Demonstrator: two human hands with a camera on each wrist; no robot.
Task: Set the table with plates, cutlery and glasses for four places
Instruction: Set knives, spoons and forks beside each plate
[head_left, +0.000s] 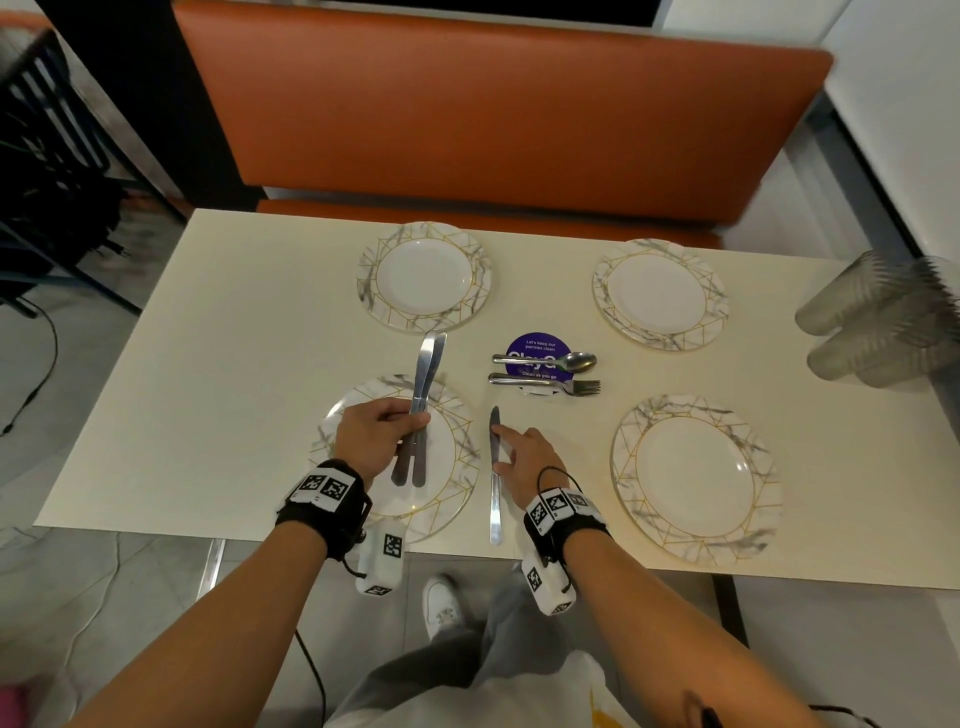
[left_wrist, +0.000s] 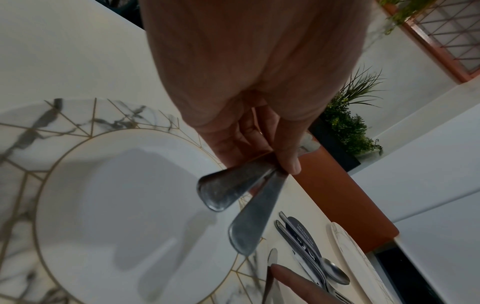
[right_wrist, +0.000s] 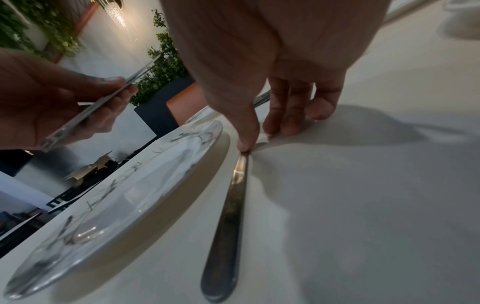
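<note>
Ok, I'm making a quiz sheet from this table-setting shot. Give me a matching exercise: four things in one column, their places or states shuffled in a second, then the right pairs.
Things:
1. two knives
2. single knife
3. spoon
4. cups

Places or states:
A. lying across the purple sticker in the middle of the table
B. stacked on their sides at the table's right edge
C. gripped in the left hand above the near-left plate
D. flat on the table, touched by the right hand

Pairs: 1-C, 2-D, 3-A, 4-B
</note>
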